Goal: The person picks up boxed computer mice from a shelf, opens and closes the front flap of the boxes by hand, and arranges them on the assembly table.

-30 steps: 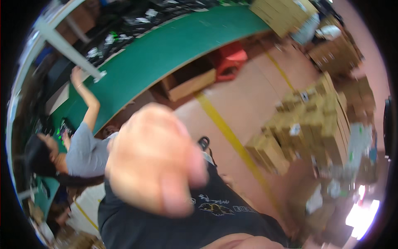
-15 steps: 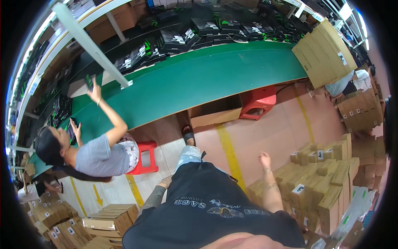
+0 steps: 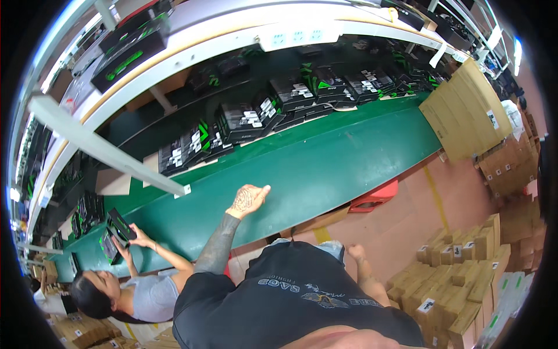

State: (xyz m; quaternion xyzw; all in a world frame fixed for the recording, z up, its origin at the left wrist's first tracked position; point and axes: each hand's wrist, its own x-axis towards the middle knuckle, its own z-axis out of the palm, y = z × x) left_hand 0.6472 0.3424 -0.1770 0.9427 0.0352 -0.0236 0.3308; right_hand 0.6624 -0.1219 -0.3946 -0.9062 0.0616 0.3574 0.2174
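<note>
My left hand [image 3: 248, 199] is stretched out over the green worktable [image 3: 325, 168], its tattooed back facing up. The thumb points right and the fingers are curled in, with nothing visible in them. Beyond it stand black boxes with green and white markings [image 3: 241, 121], apart from the hand. My right hand [image 3: 356, 251] hangs low by my right side, near the table's front edge. Its fingers look loosely closed, and I see no object there.
At left a co-worker [image 3: 154, 294] holds an open black box [image 3: 120, 225] over the table. A large cardboard sheet [image 3: 465, 113] leans at the right end. Stacked brown cartons [image 3: 453, 279] stand at lower right. A white post [image 3: 110, 145] and a red stool [image 3: 375, 196] are close by.
I have moved nearer to the table. My left hand has risen from beside my leg to above the tabletop. The co-worker's raised hand has come down to the black box.
</note>
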